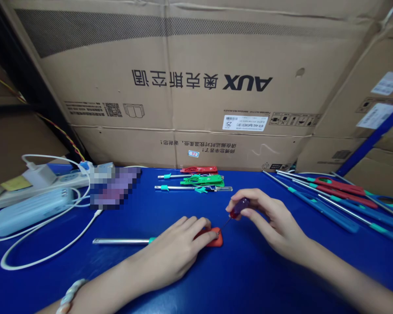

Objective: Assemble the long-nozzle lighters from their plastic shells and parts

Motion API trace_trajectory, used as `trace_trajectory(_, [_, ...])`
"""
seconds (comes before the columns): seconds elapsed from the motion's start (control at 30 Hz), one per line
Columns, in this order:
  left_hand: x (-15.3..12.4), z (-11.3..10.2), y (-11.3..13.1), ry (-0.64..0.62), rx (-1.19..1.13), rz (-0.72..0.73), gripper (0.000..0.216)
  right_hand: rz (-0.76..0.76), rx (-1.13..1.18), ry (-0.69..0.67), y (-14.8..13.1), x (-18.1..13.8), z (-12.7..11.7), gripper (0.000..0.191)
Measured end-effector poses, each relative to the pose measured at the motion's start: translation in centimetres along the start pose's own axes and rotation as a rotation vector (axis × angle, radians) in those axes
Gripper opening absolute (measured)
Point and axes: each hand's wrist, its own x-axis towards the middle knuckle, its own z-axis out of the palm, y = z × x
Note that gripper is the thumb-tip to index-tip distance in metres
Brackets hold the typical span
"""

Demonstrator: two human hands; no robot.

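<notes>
My left hand (180, 248) presses down with its fingers over the red handle (218, 239) of a long-stemmed lighter, holding it flat against the table. The lighter's metal tube (124, 241), with a teal collar, sticks out to the left; my hand hides the middle. In my right hand (275, 222), a small screwdriver (239, 208) with a dark purple and red handle is pinched between thumb and fingers. Its thin shaft slants down toward the right end of the red handle; whether the tip touches it, I cannot tell.
Opened lighter parts with red (199, 170) and green (203, 180) shells lie at the back. Several blue and red lighters (327, 211) are at right. On the left are a power bank (32, 211), a white cable (49, 261) and a power strip (68, 178). Cardboard (183, 100) stands behind.
</notes>
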Motion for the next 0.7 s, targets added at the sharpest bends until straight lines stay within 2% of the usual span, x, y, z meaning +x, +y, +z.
trace_trajectory(0.2, [0.1,0.0,0.0,-0.034,0.014,-0.009,0.042,-0.002,-0.018,-0.010,0.0,0.0,0.0,0.024])
trace_trajectory(0.37, [0.0,0.1,-0.1,0.008,0.010,0.003,0.041,-0.025,-0.067,-0.010,-0.2,-0.1,0.1,0.025])
trace_trajectory(0.47, [0.0,0.3,-0.2,0.011,0.035,0.014,0.039,-0.079,-0.173,0.015,-0.2,-0.2,0.5,0.027])
trace_trajectory(0.6, [0.1,0.8,-0.1,0.029,0.079,0.044,0.036,-0.214,-0.388,0.118,0.0,-0.6,1.1,0.026])
trace_trajectory(0.7, [0.3,1.1,0.2,0.014,0.104,0.064,0.038,-0.276,-0.475,0.129,-0.3,-0.7,1.2,0.024])
